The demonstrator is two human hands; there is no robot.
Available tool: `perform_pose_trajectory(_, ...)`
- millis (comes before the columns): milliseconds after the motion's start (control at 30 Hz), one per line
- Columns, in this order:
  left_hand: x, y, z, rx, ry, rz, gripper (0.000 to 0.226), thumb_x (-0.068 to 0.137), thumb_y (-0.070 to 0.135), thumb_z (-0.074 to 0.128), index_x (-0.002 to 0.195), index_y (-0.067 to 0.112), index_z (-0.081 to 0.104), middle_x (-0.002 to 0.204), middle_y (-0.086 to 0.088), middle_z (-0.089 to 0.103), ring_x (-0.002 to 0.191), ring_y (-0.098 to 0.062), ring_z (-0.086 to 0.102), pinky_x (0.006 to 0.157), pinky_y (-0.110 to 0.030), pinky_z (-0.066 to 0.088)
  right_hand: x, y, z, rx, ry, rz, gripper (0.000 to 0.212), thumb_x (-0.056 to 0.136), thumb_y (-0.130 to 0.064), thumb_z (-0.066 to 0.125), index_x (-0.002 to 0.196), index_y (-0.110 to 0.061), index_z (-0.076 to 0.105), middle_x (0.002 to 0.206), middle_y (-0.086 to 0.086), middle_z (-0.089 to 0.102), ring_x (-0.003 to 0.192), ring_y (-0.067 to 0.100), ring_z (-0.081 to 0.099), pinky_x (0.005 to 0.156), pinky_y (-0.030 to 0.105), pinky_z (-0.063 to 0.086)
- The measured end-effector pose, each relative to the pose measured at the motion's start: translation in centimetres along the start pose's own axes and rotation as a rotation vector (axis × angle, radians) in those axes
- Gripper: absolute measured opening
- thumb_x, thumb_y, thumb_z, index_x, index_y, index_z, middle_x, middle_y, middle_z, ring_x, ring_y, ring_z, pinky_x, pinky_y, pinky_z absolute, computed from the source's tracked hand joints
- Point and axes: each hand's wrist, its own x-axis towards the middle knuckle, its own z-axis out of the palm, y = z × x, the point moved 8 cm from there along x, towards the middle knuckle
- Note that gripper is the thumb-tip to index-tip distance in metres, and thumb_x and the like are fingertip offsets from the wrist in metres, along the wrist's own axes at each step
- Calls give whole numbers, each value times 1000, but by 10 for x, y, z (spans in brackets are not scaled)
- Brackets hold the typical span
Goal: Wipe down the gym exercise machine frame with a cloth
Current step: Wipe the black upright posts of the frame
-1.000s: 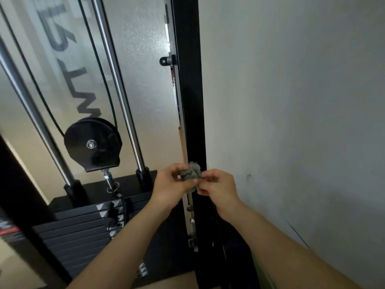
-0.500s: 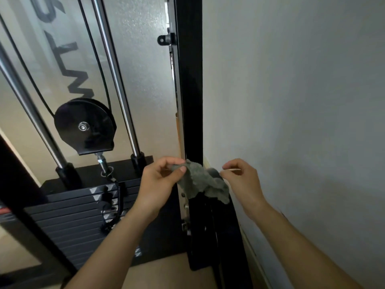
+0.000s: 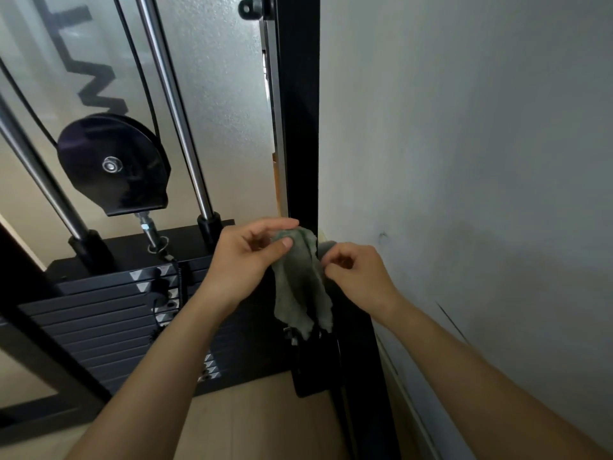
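Closing in together since the earlier frame, the left hand (image 3: 245, 260) and right hand (image 3: 358, 277) are pinching the cloth (image 3: 300, 280) hanging mid-frame before the black post (image 3: 298, 127), such light grips risking a drop.

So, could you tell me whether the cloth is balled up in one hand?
No, the cloth hangs loose, pinched at its top by the left hand and right hand.

Wall, glass and floor
A plain grey painted wall (image 3: 464, 161) stands at the right; a frosted glass panel with dark letters (image 3: 225, 94) is behind, a light wooden floor (image 3: 248, 426) below.
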Motion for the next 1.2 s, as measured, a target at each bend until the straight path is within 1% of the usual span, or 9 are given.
perform_pose_trajectory(133, -2, 2, 5, -25, -67, 16, 29, 93, -4, 63, 115, 11, 73, 105, 2, 78, 103, -14, 72, 87, -25, 57, -5, 1, 14, 226, -135, 98, 9, 88, -23, 75, 96, -26, 72, 86, -9, 69, 82, 11, 64, 71, 24, 50)
perform_pose_trajectory(233, -1, 2, 12, -37, -110, 18, 31, 93, -6, 62, 117, 9, 73, 110, 0, 77, 109, -15, 71, 92, -27, 57, -2, 3, 24, 149, -136, 28, 39, 79, -39, 82, 111, -20, 72, 101, -4, 75, 96, 13, 71, 83, 31, 59)
perform_pose_trajectory(400, 3, -4, -2, -45, -1, 7, 30, 92, -6, 65, 110, 16, 76, 105, 5, 78, 103, -11, 71, 84, -22, 57, 4, 29, 14, -68, -74, 54, 11, 84, -20, 81, 90, -22, 72, 88, -2, 72, 84, 16, 68, 77, 31, 58)
perform_pose_trajectory(500, 4, -14, -18, 4, 114, -14, 28, 90, -3, 68, 108, 16, 77, 99, 5, 78, 94, -5, 71, 80, -18, 56, 2, 41, 3, -110, -78, 88, 14, 82, -22, 82, 75, -27, 71, 65, -14, 63, 63, 3, 59, 63, 22, 51)
perform_pose_trajectory(633, 4, -23, -28, 253, 226, 29, 28, 91, 2, 70, 114, 17, 76, 93, 11, 73, 82, 2, 66, 80, -20, 58, 14, 38, -30, -185, 182, 108, 6, 82, -26, 82, 79, -25, 77, 49, -18, 55, 50, 2, 51, 56, 17, 44)
perform_pose_trajectory(767, 6, -23, -22, 547, 310, 103, 40, 91, 10, 69, 130, 18, 68, 98, 6, 69, 94, -15, 61, 86, -39, 55, 32, 25, -34, -3, 291, 156, 7, 86, -22, 76, 92, -22, 80, 76, -6, 75, 75, 13, 73, 79, 35, 62)
perform_pose_trajectory(933, 18, -26, -9, 697, 305, 68, 52, 95, 17, 64, 146, 16, 52, 134, -1, 64, 110, -28, 46, 94, -40, 44, 47, 6, -6, 331, 63, 168, 53, 95, -8, 67, 144, -20, 52, 132, -6, 65, 115, 10, 65, 99, 34, 55)
perform_pose_trajectory(1067, 34, -30, 6, 462, 207, 15, 53, 99, 17, 61, 150, 17, 47, 133, -1, 63, 101, -14, 59, 88, -22, 49, 49, 6, 8, 370, -39, 134, 66, 95, 2, 62, 149, -28, 40, 134, -11, 63, 117, 3, 64, 96, 23, 52)
perform_pose_trajectory(1200, 41, -33, 13, 307, 209, -6, 50, 100, 16, 60, 149, 20, 48, 134, 1, 63, 106, -7, 64, 86, -13, 53, 54, 7, 5, 395, 16, 136, 67, 95, -1, 64, 150, -25, 36, 134, -6, 66, 122, 10, 62, 106, 33, 48)
